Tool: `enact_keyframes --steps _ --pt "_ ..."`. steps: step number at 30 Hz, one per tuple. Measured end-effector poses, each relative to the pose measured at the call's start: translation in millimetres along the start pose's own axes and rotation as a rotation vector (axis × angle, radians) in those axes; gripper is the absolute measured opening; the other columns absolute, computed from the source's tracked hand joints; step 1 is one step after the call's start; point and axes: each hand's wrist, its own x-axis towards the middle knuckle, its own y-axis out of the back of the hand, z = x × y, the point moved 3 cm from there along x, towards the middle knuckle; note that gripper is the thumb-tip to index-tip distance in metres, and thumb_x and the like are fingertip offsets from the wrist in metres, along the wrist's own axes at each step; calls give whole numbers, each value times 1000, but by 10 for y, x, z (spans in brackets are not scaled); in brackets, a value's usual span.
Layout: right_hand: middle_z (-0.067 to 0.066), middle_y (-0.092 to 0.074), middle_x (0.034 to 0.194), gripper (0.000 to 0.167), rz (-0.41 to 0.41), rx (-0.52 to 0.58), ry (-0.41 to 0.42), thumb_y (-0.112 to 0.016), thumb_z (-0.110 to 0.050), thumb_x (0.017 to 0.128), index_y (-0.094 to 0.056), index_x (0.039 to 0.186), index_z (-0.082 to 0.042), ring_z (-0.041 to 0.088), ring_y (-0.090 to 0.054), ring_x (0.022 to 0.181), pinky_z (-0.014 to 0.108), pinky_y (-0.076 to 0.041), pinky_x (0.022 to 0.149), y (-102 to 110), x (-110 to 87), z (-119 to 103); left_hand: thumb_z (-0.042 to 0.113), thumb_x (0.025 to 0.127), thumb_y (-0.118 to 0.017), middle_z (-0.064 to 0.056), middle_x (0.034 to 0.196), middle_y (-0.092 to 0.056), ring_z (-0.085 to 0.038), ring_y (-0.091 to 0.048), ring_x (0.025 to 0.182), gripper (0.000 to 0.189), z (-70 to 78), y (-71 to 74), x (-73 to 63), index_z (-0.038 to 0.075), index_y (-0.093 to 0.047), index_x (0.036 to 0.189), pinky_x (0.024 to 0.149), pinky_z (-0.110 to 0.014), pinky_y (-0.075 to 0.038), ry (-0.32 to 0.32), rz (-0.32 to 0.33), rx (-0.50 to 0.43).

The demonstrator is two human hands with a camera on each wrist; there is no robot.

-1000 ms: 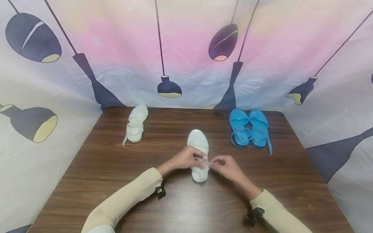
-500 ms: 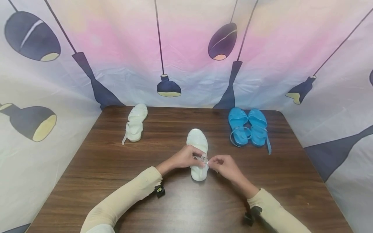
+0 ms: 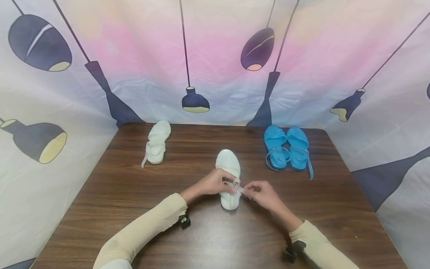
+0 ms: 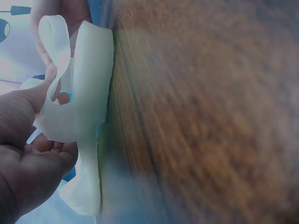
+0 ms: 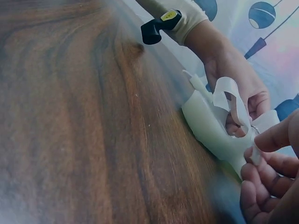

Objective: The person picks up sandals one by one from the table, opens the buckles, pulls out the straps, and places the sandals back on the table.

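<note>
A white jelly sandal point(image 3: 228, 161) lies sole down mid-table, its toe pointing away. My left hand point(image 3: 214, 182) grips it from the left by its ankle strap, close to the buckle point(image 3: 236, 184). From the right, my right hand point(image 3: 263, 192) pinches the strap's free end between thumb and fingertips. In the right wrist view that strap end point(image 5: 255, 156) shows between the fingers. The left wrist view has the sandal's heel point(image 4: 93, 70) and looped back strap point(image 4: 55, 39) beside the left hand point(image 4: 32, 149). How the strap runs inside the buckle is too small to tell.
A second white sandal point(image 3: 157, 144) stands at the back left of the brown wooden table point(image 3: 188, 239), its strap hanging loose. Two blue sandals point(image 3: 275, 136) stand side by side at the back right. A printed cloth point(image 3: 221, 67) hangs behind the table.
My right hand has shifted slightly right, and more of the strap end now shows between the buckle and its fingertips. The left hand and the sandal stay in place.
</note>
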Motion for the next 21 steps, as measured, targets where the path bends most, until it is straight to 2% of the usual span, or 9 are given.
enact_keyframes --steps 14,21 --pt "3 -71 82 10 22 64 22 -74 -18 93 -78 98 -10 22 -62 72 34 -53 62 -41 56 -3 16 82 -87 2 95 -77 -2 -63 82 26 -4 -9 15 8 -79 105 78 -21 -53 0 4 23" --pt "5 -72 86 14 -16 91 20 -74 -19 94 -77 101 -7 21 -62 74 33 -53 63 -39 68 4 15 81 -87 3 92 -77 -1 -60 78 24 8 0 12 8 -80 103 75 -19 -52 -16 7 50"
